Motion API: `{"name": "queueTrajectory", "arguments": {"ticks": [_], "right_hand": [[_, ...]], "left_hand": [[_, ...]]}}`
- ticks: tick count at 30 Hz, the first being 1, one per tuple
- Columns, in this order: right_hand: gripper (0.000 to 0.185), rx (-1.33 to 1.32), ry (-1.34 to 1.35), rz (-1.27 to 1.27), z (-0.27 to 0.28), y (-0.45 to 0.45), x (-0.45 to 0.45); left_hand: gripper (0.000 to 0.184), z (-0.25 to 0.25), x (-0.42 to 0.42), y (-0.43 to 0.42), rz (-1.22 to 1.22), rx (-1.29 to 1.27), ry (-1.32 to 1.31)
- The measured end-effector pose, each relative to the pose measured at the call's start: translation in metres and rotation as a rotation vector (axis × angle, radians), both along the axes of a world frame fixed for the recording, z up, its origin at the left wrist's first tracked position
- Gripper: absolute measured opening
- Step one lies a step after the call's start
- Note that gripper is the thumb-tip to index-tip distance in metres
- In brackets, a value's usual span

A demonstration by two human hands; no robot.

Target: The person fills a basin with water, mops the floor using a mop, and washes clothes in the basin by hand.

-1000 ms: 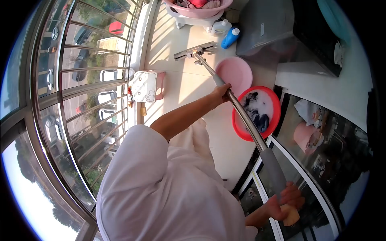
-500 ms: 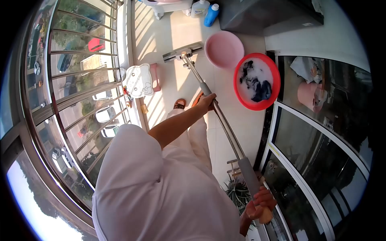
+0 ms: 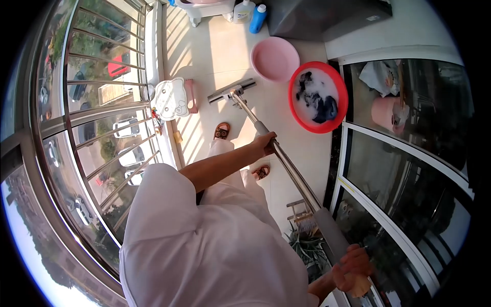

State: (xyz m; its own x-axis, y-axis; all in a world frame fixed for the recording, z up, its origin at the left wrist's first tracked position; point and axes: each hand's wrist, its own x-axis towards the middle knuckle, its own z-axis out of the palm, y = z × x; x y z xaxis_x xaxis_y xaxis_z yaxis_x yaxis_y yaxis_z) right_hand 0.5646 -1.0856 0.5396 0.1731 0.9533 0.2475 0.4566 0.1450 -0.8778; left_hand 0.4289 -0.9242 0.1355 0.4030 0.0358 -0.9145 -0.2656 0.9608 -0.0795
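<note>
A long metal-handled mop (image 3: 299, 181) slants across the view from upper left to lower right. Its flat, wide head (image 3: 231, 92) lies on the tiled floor ahead of my feet. My left hand (image 3: 264, 144) is wrapped round the pole just below its upper grey sleeve. Near the pole's lower end, my right hand (image 3: 353, 268) grips the thick grey handle; it is slightly blurred. To the right of the pole stands a red basin (image 3: 343, 97) with suds and dark cloth in it. A pink basin (image 3: 275, 59) sits beside it.
A white-topped stool (image 3: 171, 100) stands by the railing (image 3: 110, 105) on the left. A blue bottle (image 3: 258, 19) and a white bottle (image 3: 243, 11) are at the back. Glass doors (image 3: 394, 153) line the right side. A potted plant (image 3: 306, 246) and a small wooden stool (image 3: 299, 212) are low right.
The mop head has slid back toward my feet. My right hand has moved down and right with the handle. My right foot has stepped back.
</note>
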Motion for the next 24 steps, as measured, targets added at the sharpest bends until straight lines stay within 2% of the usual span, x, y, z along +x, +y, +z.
{"name": "queueTrajectory", "arguments": {"ticks": [1, 4, 5, 6, 7, 11, 14, 17, 21, 24], "right_hand": [[0.023, 0.088, 0.209, -0.091, -0.023, -0.006, -0.002], [0.036, 0.077, 0.316, -0.043, -0.079, -0.015, 0.005], [0.039, 0.081, 0.329, -0.047, -0.099, -0.018, 0.006], [0.035, 0.062, 0.337, -0.038, -0.118, -0.017, 0.005], [0.019, 0.099, 0.323, 0.064, -0.142, -0.023, 0.013], [0.015, 0.121, 0.358, -0.008, -0.162, -0.084, 0.061], [0.017, 0.098, 0.347, -0.095, -0.153, -0.168, 0.100], [0.016, 0.073, 0.267, -0.276, -0.123, -0.250, 0.137], [0.023, -0.120, 0.060, -0.429, -0.040, -0.342, 0.179], [0.022, -0.138, -0.054, -0.507, 0.009, -0.364, 0.180]], "left_hand": [[0.015, -0.008, -0.003, 0.006, 0.044, 0.040, 0.028], [0.017, -0.041, -0.012, 0.033, 0.093, 0.132, 0.141], [0.017, -0.068, -0.016, 0.039, 0.098, 0.196, 0.139], [0.017, -0.097, -0.018, 0.040, 0.097, 0.256, 0.136], [0.016, -0.116, -0.018, 0.047, 0.083, 0.241, 0.211], [0.011, -0.140, 0.033, -0.001, -0.006, 0.237, 0.327], [0.013, -0.124, 0.092, -0.086, -0.063, 0.218, 0.328], [0.017, -0.112, 0.157, -0.188, -0.075, 0.255, 0.217], [0.020, -0.052, 0.235, -0.316, -0.219, 0.156, 0.064], [0.017, -0.023, 0.270, -0.390, -0.280, 0.067, -0.051]]}}
